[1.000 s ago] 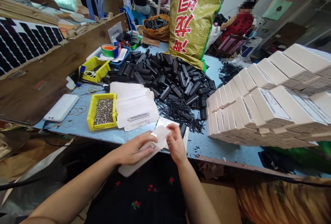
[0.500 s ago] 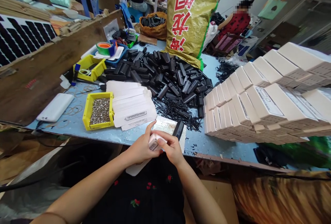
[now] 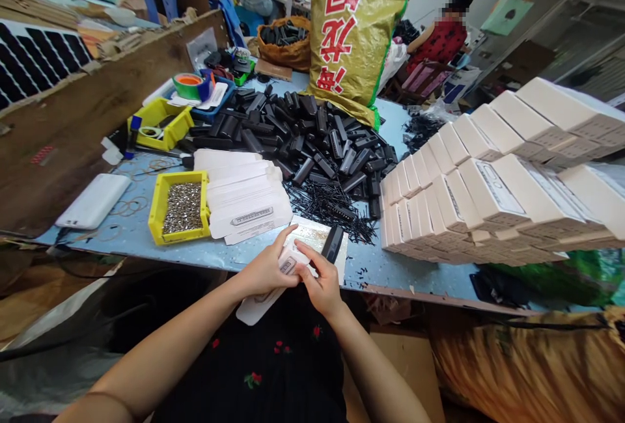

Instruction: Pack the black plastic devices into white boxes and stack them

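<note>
My left hand (image 3: 267, 271) is closed around a small white cardboard box (image 3: 254, 311), printed with a dark drawing near its upper end. The box slants over my lap, its lower end sticking out below the hand. At its upper end, the thumb and fingers of my right hand (image 3: 322, 283) grip the edge; the fingertips partly cover it. Just beyond my hands, a black plastic bar-shaped part (image 3: 333, 245) lies on a shiny pale plate (image 3: 312, 233) at the table's front edge.
Flat white cartons (image 3: 249, 198) lie beside a yellow bin (image 3: 155, 208) of small metal pieces. Black plastic parts (image 3: 303, 127) are heaped behind, with thin black strips (image 3: 327, 205) nearer. Stacked white boxes (image 3: 469, 202) stand at right. Behind are a gold sack (image 3: 361, 32) and two people.
My right hand's fingers have shifted and opened slightly at the upper end of the box. The left hand keeps its hold. The whole view has shifted a little.
</note>
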Demonstrator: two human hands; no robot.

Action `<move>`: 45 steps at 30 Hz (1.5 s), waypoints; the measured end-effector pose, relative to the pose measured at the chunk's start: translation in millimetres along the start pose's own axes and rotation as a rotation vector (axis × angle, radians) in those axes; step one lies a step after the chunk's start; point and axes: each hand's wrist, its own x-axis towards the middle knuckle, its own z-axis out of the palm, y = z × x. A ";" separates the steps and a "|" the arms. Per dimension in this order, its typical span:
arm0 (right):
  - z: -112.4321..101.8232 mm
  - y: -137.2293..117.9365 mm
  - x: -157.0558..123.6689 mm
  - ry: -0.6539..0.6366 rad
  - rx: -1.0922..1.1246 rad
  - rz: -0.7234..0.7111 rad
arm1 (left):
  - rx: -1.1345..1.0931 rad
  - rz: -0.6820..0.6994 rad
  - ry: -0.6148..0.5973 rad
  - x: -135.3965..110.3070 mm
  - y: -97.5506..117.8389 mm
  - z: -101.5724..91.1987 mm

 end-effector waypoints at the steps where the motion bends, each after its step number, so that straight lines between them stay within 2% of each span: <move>1: 1.5 -1.0 0.1 0.030 -0.006 -0.007 | 0.005 0.004 0.002 0.4 2.1 -0.5; 4: 10.7 -6.1 -4.3 0.145 -0.050 -0.050 | 0.011 0.034 0.019 1.7 7.2 2.3; 6: 11.9 -7.4 -6.5 0.175 -0.069 -0.100 | -0.003 0.068 0.038 2.2 6.6 5.6; 8: 2.1 -2.2 -3.9 0.044 -0.083 -0.174 | -0.035 0.053 0.032 1.4 1.1 5.3; 10: -19.4 11.5 4.2 -0.168 -0.177 -0.226 | -0.117 -0.070 0.012 -1.1 -9.0 -2.6; 12: -46.9 31.1 14.6 -0.332 -0.394 -0.208 | -0.318 -0.229 0.012 -5.0 -21.5 -18.1; 15: -81.2 54.8 25.1 -0.466 -0.643 -0.141 | -0.737 -0.326 0.063 -8.8 -38.1 -43.8; 17: -89.5 56.2 26.2 -0.503 -0.577 -0.101 | -0.932 -0.323 0.193 -7.1 -43.8 -51.7; 18: -88.0 51.7 25.4 -0.457 -0.488 -0.066 | -0.993 -0.319 0.295 -4.8 -44.4 -51.0; 19: -82.8 44.6 24.4 -0.354 -0.373 -0.028 | -1.042 -0.319 0.406 -2.0 -43.3 -47.1; 21: -62.5 26.6 23.0 -0.040 -0.112 0.021 | -1.117 -0.344 0.591 3.6 -37.3 -32.2; 23: -35.2 10.6 23.9 0.247 0.056 0.002 | -1.167 -0.383 0.648 6.2 -28.7 -13.3; 24: -21.7 5.2 25.2 0.335 0.075 -0.029 | -1.177 -0.403 0.613 5.6 -25.2 -4.9; 26: 0.0 -0.3 27.9 0.401 0.034 -0.083 | -1.115 -0.425 0.425 0.5 -22.8 6.0; 27: 7.2 -1.0 28.8 0.409 0.011 -0.104 | -1.015 -0.414 0.349 -3.4 -24.5 7.8; 28: 12.0 -0.9 29.3 0.414 -0.001 -0.123 | -0.863 -0.374 0.322 -7.6 -28.1 7.4; 29: 14.4 0.0 29.7 0.399 -0.003 -0.133 | -0.666 -0.306 0.345 -11.4 -33.2 5.3; 30: 15.0 1.7 30.4 0.336 -0.002 -0.144 | -0.445 -0.212 0.393 -14.6 -38.9 2.2; 32: 11.1 9.7 35.5 0.081 -0.027 -0.172 | -0.040 -0.027 0.457 -17.5 -49.7 -4.1; 33: 6.5 17.3 40.8 -0.028 -0.070 -0.158 | 0.101 0.026 0.440 -17.2 -53.6 -6.5; 34: 0.2 27.7 48.1 -0.077 -0.133 -0.123 | 0.197 0.044 0.411 -15.8 -56.1 -8.4; 35: -8.1 40.8 57.0 -0.055 -0.211 -0.068 | 0.259 0.039 0.400 -13.7 -57.2 -9.9; 38: -40.0 87.9 84.9 0.205 -0.403 0.107 | 0.371 0.018 0.427 -5.0 -55.1 -15.2; 41: -64.9 120.8 97.4 0.234 -0.421 0.146 | 0.426 0.032 0.370 4.4 -50.9 -21.9; 43: -66.2 122.3 93.7 0.249 -0.407 0.153 | 0.423 0.023 0.342 10.1 -49.5 -24.6; 45: -53.2 106.6 83.3 0.295 -0.343 0.161 | 0.410 0.026 0.326 14.9 -49.8 -24.8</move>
